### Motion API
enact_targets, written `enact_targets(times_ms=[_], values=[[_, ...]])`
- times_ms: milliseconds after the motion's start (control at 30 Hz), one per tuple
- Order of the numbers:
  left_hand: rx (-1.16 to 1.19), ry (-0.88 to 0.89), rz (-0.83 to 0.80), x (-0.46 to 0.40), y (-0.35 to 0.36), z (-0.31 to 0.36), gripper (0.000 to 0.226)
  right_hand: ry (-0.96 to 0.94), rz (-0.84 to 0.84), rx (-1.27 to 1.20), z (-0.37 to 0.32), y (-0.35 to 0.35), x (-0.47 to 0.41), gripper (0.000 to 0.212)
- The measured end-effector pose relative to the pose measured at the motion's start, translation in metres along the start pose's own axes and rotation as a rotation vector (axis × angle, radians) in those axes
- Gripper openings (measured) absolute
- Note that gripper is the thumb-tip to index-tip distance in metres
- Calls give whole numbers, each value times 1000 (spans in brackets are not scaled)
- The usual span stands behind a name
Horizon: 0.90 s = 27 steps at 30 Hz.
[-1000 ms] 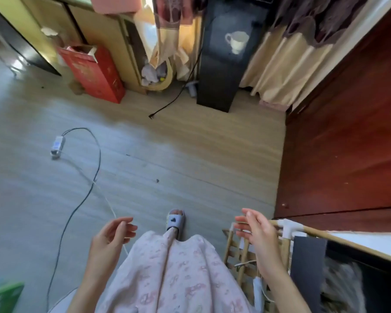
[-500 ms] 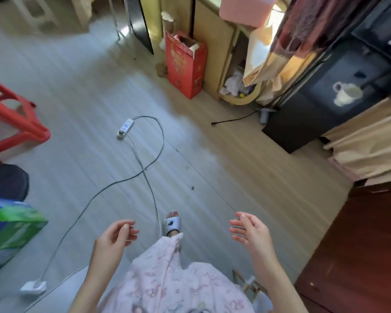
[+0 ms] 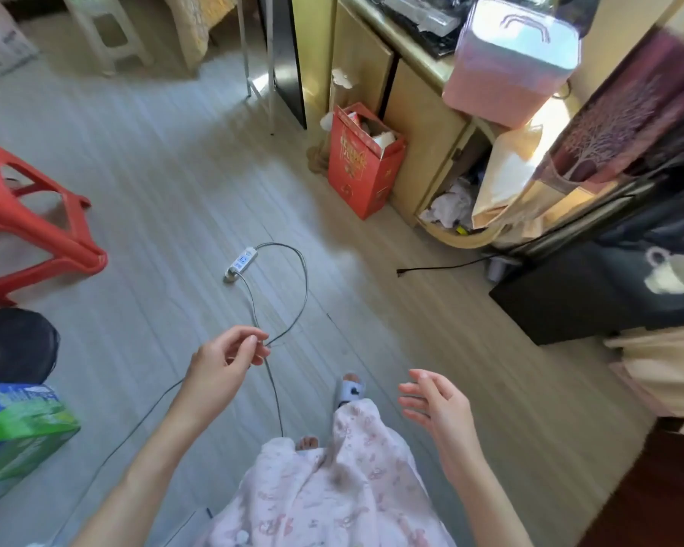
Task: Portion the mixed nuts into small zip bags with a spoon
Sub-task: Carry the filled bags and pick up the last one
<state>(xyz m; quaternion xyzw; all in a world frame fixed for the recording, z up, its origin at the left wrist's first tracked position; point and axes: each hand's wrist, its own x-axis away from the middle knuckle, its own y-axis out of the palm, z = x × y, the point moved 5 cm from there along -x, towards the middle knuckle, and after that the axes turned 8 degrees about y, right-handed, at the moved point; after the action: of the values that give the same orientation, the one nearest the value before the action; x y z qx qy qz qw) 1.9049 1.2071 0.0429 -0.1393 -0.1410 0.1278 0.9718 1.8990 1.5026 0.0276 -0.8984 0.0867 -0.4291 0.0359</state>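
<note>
The view has swung left: the dark red cabinet and wooden rack at the right have dropped out, and a red stool (image 3: 36, 223) now shows at far left. The power strip (image 3: 241, 264) lies nearer the middle. Both hands sit higher in view, the left hand (image 3: 224, 363) over the cable (image 3: 293, 278).

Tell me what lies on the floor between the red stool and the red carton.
In the head view, a white power strip with its looping grey cable lies on the floor between the red stool and the red carton.
</note>
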Motion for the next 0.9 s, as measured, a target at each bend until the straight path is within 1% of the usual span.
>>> enact_targets(times_ms=[133, 300, 500, 633, 800, 900], values=[[98, -56, 115, -45, 18, 3, 26, -29, -40, 40, -62, 19, -48, 16], [173, -146, 241, -113, 39, 7, 27, -100, -135, 158, -155, 50, -120, 17], [159, -149, 378, -183, 21, 29, 27, -144, -222, 304, -256, 93, -183, 18], [184, -191, 494, -219, 1, 29, 26, -118, -277, 336, -298, 133, -215, 16], [215, -254, 557, -267, -17, 19, 25, -61, -317, 379, -333, 188, -254, 15], [235, -278, 583, -315, -33, 10, 26, -53, -320, 402, -360, 228, -283, 14]])
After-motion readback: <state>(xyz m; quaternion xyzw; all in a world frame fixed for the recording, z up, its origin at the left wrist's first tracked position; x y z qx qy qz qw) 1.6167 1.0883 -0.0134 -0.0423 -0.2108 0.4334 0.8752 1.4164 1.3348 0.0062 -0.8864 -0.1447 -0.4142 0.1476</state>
